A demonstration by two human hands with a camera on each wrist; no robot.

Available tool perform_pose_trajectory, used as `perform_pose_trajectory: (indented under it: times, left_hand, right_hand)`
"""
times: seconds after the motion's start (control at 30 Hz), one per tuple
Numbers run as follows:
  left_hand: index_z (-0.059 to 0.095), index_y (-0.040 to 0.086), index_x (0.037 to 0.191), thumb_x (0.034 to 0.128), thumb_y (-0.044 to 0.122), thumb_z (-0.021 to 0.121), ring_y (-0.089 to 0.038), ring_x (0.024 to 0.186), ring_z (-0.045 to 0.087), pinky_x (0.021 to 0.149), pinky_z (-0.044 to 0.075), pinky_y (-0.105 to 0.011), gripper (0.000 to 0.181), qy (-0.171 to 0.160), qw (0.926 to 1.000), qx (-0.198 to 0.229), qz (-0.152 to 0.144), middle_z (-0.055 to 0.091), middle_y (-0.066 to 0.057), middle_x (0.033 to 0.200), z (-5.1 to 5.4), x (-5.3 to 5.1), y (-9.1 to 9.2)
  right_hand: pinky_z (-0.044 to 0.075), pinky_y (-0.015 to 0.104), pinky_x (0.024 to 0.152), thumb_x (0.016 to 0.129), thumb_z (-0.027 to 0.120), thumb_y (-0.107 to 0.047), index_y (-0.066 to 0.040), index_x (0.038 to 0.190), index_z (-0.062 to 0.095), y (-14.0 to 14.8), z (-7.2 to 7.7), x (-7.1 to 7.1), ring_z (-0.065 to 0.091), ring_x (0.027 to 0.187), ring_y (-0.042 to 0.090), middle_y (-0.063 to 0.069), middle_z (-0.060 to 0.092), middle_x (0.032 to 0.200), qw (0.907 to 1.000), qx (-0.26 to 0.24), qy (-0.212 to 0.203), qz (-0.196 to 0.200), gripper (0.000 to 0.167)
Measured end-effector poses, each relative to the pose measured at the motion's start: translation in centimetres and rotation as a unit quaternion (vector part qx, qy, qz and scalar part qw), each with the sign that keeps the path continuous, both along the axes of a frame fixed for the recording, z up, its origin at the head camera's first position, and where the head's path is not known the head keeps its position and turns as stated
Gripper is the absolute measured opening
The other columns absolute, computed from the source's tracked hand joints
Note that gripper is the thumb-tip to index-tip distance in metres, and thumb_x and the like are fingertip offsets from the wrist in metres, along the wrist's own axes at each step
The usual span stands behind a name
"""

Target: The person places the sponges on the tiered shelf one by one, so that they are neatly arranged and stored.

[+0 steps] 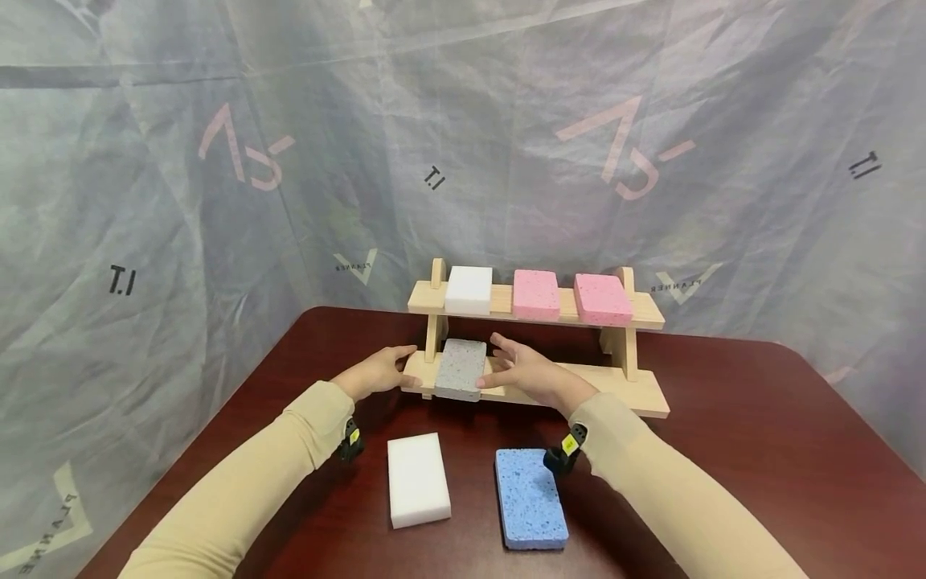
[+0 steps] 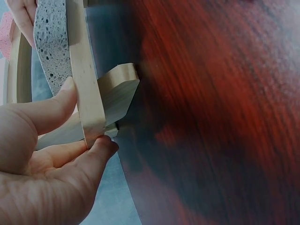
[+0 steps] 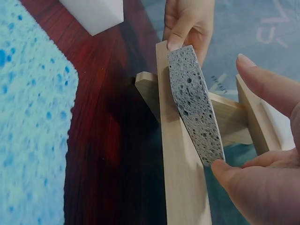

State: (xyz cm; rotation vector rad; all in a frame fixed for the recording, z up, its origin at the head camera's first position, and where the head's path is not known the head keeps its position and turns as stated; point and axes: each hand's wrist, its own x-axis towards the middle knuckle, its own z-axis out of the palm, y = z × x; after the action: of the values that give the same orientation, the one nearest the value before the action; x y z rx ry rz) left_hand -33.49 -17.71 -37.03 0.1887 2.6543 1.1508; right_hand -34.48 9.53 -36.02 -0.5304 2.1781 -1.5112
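Note:
A grey speckled sponge point(image 1: 461, 369) lies tilted on the left part of a two-tier wooden rack's lower shelf point(image 1: 600, 388). My left hand point(image 1: 376, 371) grips that shelf's left end; in the left wrist view the thumb point(image 2: 65, 96) is beside the sponge and the fingers are at the board's end. My right hand point(image 1: 531, 371) is at the sponge's right side, its thumb point(image 3: 222, 171) touching the corner while the index finger stands away from it. On the upper shelf point(image 1: 501, 299) sit a white sponge point(image 1: 469, 289) and two pink sponges point(image 1: 536, 294) point(image 1: 603, 298).
Another white sponge point(image 1: 418, 480) lies on the dark red table point(image 1: 760, 450) in front of the rack. To its right, below my right wrist, is a blue sponge point(image 1: 531, 503). A grey printed sheet point(image 1: 463, 121) hangs behind the table.

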Motion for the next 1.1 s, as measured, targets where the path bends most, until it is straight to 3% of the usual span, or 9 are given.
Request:
perform_pose_trajectory:
  times: [0.2,0.43,0.6,0.8,0.97,1.1]
  left_hand:
    - [0.027,0.003,0.153,0.0919,0.009,0.066,-0.037,0.141,0.034,0.109,0.039,-0.044,0.072,-0.008,0.9999,-0.003,0.009,0.026,-0.02,0.157,0.1,0.2,0.1]
    - [0.027,0.002,0.152,0.0923,0.009,0.066,-0.038,0.14,0.034,0.11,0.039,-0.044,0.072,-0.002,1.0,-0.003,0.001,0.026,-0.021,0.157,0.0,0.1,0.2]
    - [0.027,0.001,0.152,0.0921,0.009,0.066,-0.039,0.14,0.035,0.109,0.04,-0.045,0.072,0.003,1.0,-0.007,0.0,0.027,-0.021,0.157,0.2,0.1,0.2]
    - [0.03,0.002,0.152,0.0917,0.009,0.066,-0.037,0.139,0.036,0.109,0.04,-0.045,0.071,0.001,1.0,-0.007,0.006,0.03,-0.021,0.156,0.1,0.2,0.2]
    - [0.029,0.002,0.152,0.0916,0.009,0.067,-0.037,0.14,0.035,0.109,0.039,-0.045,0.071,0.0,1.0,-0.008,0.006,0.029,-0.02,0.156,0.1,0.2,0.2]
    - [0.028,0.002,0.152,0.0919,0.009,0.066,-0.038,0.14,0.034,0.11,0.038,-0.046,0.072,0.001,1.0,-0.008,0.004,0.027,-0.02,0.157,0.2,0.2,0.2]
  right_hand:
    - [0.02,0.05,0.118,0.083,0.078,-0.019,-0.007,0.157,0.011,1.3,0.6,0.9,0.015,0.149,0.032,0.01,0.012,0.163,0.9998,0.007,0.018,0.006,0.1]
    - [0.029,0.051,0.115,0.083,0.078,-0.026,-0.014,0.156,0.017,3.4,1.1,2.4,0.033,0.143,0.035,0.01,0.02,0.161,0.9997,0.007,0.019,0.012,0.096]
    - [0.033,0.05,0.112,0.083,0.078,-0.029,-0.015,0.155,0.021,4.4,1.4,3.1,0.036,0.141,0.036,0.014,0.026,0.158,0.9992,0.015,0.029,0.021,0.093]
    - [0.039,0.046,0.108,0.082,0.078,-0.027,-0.011,0.149,0.036,5.0,1.3,3.9,0.04,0.138,0.035,0.015,0.039,0.152,0.9979,0.027,0.053,0.024,0.08]
    - [0.035,0.051,0.11,0.083,0.077,-0.032,-0.012,0.146,0.042,5.6,0.9,4.7,0.039,0.138,0.032,0.011,0.045,0.148,0.9962,0.048,0.064,0.033,0.075]
    - [0.035,0.05,0.109,0.085,0.075,-0.029,-0.01,0.145,0.042,6.3,0.5,5.9,0.038,0.138,0.035,0.014,0.045,0.147,0.9978,0.026,0.055,0.028,0.071]
